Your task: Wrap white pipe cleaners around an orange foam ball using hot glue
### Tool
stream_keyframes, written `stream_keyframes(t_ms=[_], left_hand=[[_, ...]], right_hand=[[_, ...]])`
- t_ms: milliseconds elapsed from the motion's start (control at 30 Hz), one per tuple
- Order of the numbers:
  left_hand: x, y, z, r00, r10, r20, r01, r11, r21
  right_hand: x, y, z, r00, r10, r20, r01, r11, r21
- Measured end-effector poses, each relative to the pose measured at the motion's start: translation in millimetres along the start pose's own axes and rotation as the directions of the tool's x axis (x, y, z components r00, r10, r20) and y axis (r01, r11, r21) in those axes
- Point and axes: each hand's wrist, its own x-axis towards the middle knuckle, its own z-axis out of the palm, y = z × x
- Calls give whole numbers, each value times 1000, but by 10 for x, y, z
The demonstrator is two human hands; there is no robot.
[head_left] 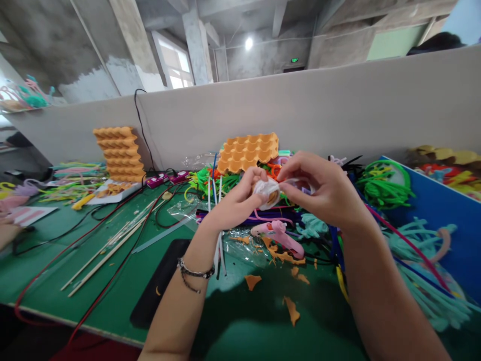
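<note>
Green table [112,301], both hands pinching tape roll [267,193]

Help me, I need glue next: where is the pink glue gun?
The pink glue gun lies on the green table, centre of the head view, just below both hands, among orange scraps.

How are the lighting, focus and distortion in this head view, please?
Head view: the ceiling lamp glares; the partition bows from wide-angle distortion; both hands are slightly soft; their shadow darkens the near table.

Craft workshop: bare concrete walls, green bench [112,281] strewn with pipe cleaners [383,185].
</note>
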Motion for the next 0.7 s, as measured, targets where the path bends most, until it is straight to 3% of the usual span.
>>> stream_keyframes(t_ms=[433,700], left_hand=[[12,10,50,995,-77,70,68,990,121],[26,23,76,998,-62,-19,63,994,93]], right_hand=[[32,40,79,995,-88,44,90,995,-38],[35,58,74,996,-69,49,71,997,-26]])
